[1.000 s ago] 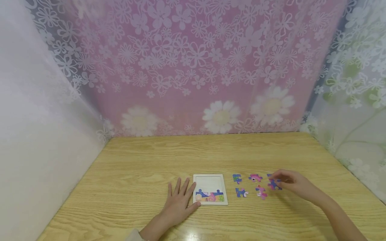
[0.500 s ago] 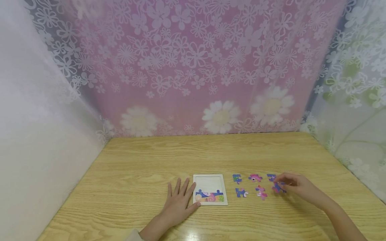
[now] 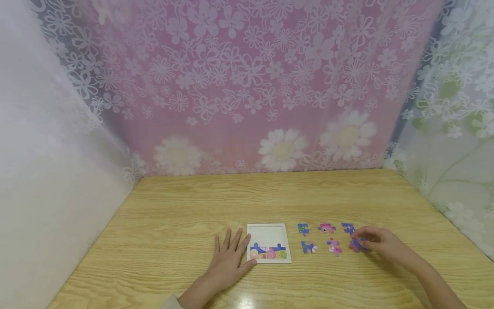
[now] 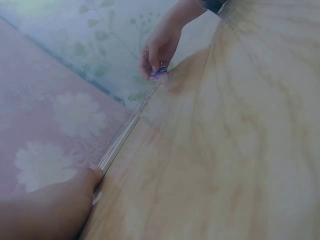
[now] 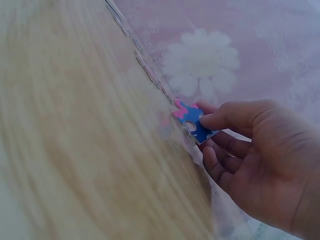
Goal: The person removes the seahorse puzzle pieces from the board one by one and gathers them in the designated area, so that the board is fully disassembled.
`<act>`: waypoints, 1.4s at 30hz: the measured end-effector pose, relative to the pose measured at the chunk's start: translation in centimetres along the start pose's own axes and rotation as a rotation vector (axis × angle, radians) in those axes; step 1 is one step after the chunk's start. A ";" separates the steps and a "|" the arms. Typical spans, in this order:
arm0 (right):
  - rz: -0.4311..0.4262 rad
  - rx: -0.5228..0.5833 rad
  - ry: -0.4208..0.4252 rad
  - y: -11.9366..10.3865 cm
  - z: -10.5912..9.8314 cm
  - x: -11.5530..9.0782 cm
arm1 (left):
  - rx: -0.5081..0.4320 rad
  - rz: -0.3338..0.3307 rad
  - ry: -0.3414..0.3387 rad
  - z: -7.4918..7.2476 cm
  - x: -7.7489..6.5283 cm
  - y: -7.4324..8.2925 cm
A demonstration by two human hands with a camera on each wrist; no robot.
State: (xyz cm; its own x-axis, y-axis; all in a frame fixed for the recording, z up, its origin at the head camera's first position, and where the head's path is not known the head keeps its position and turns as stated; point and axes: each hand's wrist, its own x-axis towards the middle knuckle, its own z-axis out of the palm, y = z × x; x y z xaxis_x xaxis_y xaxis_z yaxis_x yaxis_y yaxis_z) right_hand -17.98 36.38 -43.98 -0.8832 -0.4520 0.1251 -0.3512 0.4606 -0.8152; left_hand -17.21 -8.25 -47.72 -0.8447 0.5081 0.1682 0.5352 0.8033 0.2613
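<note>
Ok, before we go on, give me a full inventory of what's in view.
Table: 1, yellow-brown wood grain, under everything
Back covering: 1, pink with white flowers, behind table
Side coverings: 2, pale, left and right
Frame: 1, white, on table
Fitted pieces: count unclear, multicoloured, frame's near end
Far-row pieces: 3, blue or pink, right of frame
Near-row pieces: 2, blue-white and pink, right of frame
Held piece: 1, blue and pink, in right hand
Left hand: 1, bare, touching frame
Right hand: 1, bare, pinching held piece
</note>
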 end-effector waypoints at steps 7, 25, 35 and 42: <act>-0.007 -0.013 0.008 0.4 0.1 -0.1 | 0.005 -0.006 -0.001 0.0 0.0 0.0; -0.044 -0.164 0.056 0.3 0.7 -0.1 | -0.033 0.003 0.026 -0.2 -0.1 0.2; -0.054 -0.202 0.079 0.3 0.7 -0.2 | -0.025 -0.001 0.009 -0.3 -0.1 0.2; -0.051 -0.213 0.083 0.4 0.8 -0.2 | -0.025 0.004 0.021 -0.3 -0.1 0.3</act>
State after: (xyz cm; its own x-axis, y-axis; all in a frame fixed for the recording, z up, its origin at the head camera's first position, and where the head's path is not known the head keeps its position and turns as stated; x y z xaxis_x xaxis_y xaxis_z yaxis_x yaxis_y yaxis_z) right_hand -17.66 36.04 -44.75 -0.8823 -0.4181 0.2162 -0.4455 0.5935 -0.6703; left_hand -17.00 -8.17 -47.35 -0.8423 0.5045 0.1895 0.5389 0.7930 0.2842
